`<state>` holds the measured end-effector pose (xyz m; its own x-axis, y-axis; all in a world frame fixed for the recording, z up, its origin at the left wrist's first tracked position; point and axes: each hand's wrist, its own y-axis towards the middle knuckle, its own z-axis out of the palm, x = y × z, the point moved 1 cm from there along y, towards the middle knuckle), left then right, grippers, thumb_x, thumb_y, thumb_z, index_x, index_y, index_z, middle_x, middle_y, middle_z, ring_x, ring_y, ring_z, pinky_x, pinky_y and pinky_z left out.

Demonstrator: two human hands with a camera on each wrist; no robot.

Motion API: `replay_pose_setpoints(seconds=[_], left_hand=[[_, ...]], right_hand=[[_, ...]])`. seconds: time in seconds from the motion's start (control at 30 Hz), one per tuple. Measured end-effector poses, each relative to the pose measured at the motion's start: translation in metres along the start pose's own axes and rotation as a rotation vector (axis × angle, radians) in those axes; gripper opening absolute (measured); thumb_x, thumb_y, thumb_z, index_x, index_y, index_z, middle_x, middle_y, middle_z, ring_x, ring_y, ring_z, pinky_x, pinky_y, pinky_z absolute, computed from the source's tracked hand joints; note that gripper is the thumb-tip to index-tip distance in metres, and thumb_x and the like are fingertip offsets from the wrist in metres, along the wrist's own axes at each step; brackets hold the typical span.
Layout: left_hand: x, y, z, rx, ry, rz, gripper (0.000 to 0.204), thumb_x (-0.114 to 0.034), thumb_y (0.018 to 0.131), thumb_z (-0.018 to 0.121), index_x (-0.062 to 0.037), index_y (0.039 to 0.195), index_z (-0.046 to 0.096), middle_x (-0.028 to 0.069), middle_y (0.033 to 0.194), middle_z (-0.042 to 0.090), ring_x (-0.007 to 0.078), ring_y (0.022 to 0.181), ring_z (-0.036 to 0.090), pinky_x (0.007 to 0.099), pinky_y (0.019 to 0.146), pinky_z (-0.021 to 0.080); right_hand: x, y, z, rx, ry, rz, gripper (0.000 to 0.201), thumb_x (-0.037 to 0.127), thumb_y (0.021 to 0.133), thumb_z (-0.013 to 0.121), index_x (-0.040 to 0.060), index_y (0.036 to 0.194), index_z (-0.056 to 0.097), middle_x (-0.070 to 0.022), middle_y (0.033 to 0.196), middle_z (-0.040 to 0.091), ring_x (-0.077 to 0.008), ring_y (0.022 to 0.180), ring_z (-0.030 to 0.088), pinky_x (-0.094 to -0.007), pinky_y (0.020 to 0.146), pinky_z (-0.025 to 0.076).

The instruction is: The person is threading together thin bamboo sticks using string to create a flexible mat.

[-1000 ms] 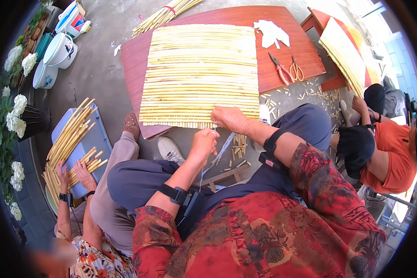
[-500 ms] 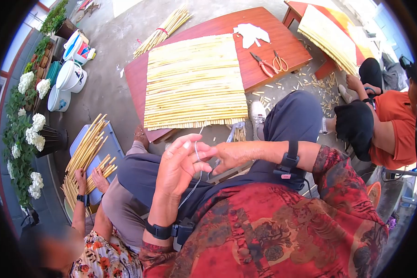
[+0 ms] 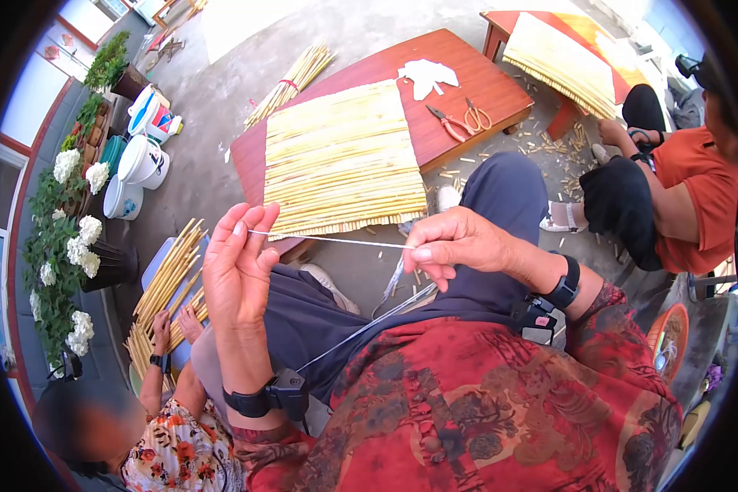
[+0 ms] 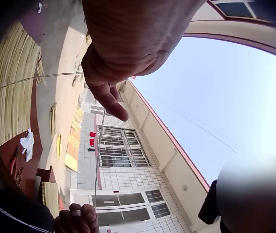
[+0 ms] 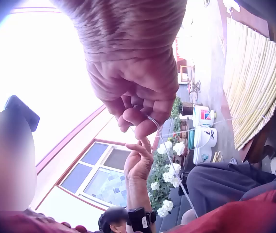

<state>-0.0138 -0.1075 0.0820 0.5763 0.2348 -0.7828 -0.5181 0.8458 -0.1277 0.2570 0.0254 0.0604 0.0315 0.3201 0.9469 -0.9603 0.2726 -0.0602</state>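
My left hand [image 3: 239,271] is raised palm toward me at the left of the mat, its fingers bent around a thin white string [image 3: 328,238]. Opposite it, my right hand [image 3: 467,246] pinches the string between thumb and fingers, and the line runs straight between the hands. From the right hand the string also drops toward my lap. In the left wrist view another stretch of string crosses over the mat [image 4: 9,97] to the left hand. The mat of pale stalks [image 3: 336,156] lies beyond both hands on a red-brown table [image 3: 476,66].
Pliers [image 3: 451,125], scissors [image 3: 478,117] and a white glove [image 3: 426,78] lie right of the mat. Behind stands a bundle of stalks [image 3: 295,82]. A person at left handles stalks over a blue tray [image 3: 154,275]; another sits at right. Buckets [image 3: 143,160] and white flowers [image 3: 79,254] line the left.
Both hands have left the mat's near edge, met over my lap with the string looped on the left fingers, then spread apart, drawing the string straight. The head view has shifted.
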Motion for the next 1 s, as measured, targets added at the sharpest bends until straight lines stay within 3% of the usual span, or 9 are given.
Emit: replay_pose_setpoints(seconds=[0.13,0.27,0.37,0.47,0.6,0.67,0.77,0.87,1.0], left_hand=[[-0.005,0.012,-0.022,-0.121,-0.041,0.109,0.024,-0.003,0.089,0.042,0.0007,0.112,0.045,0.0116,0.109,0.054,0.0181,0.096,0.056,0.0281,0.068,0.048],[-0.008,0.028,-0.055,-0.238,-0.066,0.205,0.025,-0.002,0.089,0.04,0.0018,0.113,0.044,0.014,0.113,0.052,0.0167,0.093,0.056,0.0269,0.067,0.048],[-0.01,0.033,-0.083,-0.26,-0.095,0.237,0.025,-0.002,0.089,0.039,0.0017,0.113,0.045,0.0142,0.112,0.052,0.0157,0.088,0.056,0.026,0.065,0.047],[-0.013,0.026,-0.092,-0.288,-0.015,0.213,0.026,-0.003,0.088,0.041,0.0019,0.114,0.045,0.0142,0.11,0.054,0.0139,0.083,0.056,0.0243,0.062,0.046],[-0.01,0.02,-0.093,-0.276,0.106,0.163,0.026,-0.003,0.087,0.044,0.003,0.112,0.045,0.0151,0.106,0.055,0.0123,0.073,0.056,0.0235,0.058,0.046],[-0.009,0.017,-0.093,-0.282,0.113,0.139,0.028,-0.002,0.087,0.044,0.003,0.114,0.044,0.014,0.107,0.055,0.0104,0.072,0.055,0.0225,0.058,0.045],[-0.008,0.011,-0.095,-0.279,0.124,0.084,0.028,-0.001,0.086,0.044,0.0032,0.113,0.044,0.0137,0.103,0.056,0.0097,0.069,0.055,0.0222,0.056,0.044],[-0.007,0.003,-0.107,-0.248,0.138,0.026,0.025,-0.001,0.085,0.044,0.0033,0.11,0.046,0.0144,0.096,0.059,0.0109,0.066,0.055,0.0227,0.054,0.044],[-0.006,-0.004,-0.117,-0.174,0.222,-0.017,0.021,-0.002,0.085,0.044,0.0027,0.105,0.048,0.0143,0.095,0.059,0.0113,0.067,0.056,0.0229,0.05,0.044]], right_hand=[[0.02,-0.051,-0.028,-0.11,0.02,-0.04,0.022,0.016,0.086,0.052,-0.005,0.085,0.058,-0.0019,0.058,0.05,-0.0055,0.043,0.043,-0.0222,0.041,0.042],[0.035,-0.085,-0.035,-0.247,-0.06,-0.072,0.02,0.013,0.084,0.055,-0.0055,0.079,0.058,-0.0025,0.056,0.049,-0.0052,0.041,0.042,-0.0215,0.039,0.041],[0.047,-0.113,-0.041,-0.37,-0.152,0.01,0.017,0.012,0.081,0.057,-0.0043,0.079,0.06,-0.0021,0.059,0.052,-0.0046,0.044,0.045,-0.0194,0.037,0.039],[0.051,-0.135,-0.043,-0.503,-0.311,0.082,0.013,0.011,0.079,0.06,-0.0021,0.08,0.062,-0.0016,0.062,0.055,-0.0039,0.047,0.047,-0.0183,0.038,0.037],[0.044,-0.143,-0.05,-0.541,-0.465,0.21,0.01,0.01,0.079,0.061,0.0003,0.08,0.063,0.0003,0.065,0.056,-0.0025,0.051,0.047,-0.0173,0.041,0.036],[0.039,-0.14,-0.048,-0.634,-0.763,0.381,0.01,0.011,0.08,0.061,0.0014,0.08,0.063,0.0025,0.064,0.054,-0.0017,0.054,0.045,-0.0169,0.045,0.036],[0.027,-0.151,-0.061,-0.696,-0.677,0.22,0.01,0.011,0.081,0.059,0.0013,0.079,0.06,0.0027,0.064,0.053,-0.0023,0.052,0.045,-0.0163,0.046,0.036],[0.029,-0.155,-0.065,-0.815,-0.755,0.219,0.008,0.009,0.079,0.061,0.002,0.081,0.061,0.0041,0.064,0.052,-0.0017,0.055,0.044,-0.0169,0.048,0.036],[0.027,-0.16,-0.075,-0.824,-0.747,0.23,0.009,0.011,0.081,0.059,0.0019,0.079,0.058,0.003,0.065,0.052,-0.003,0.053,0.045,-0.017,0.047,0.036]])
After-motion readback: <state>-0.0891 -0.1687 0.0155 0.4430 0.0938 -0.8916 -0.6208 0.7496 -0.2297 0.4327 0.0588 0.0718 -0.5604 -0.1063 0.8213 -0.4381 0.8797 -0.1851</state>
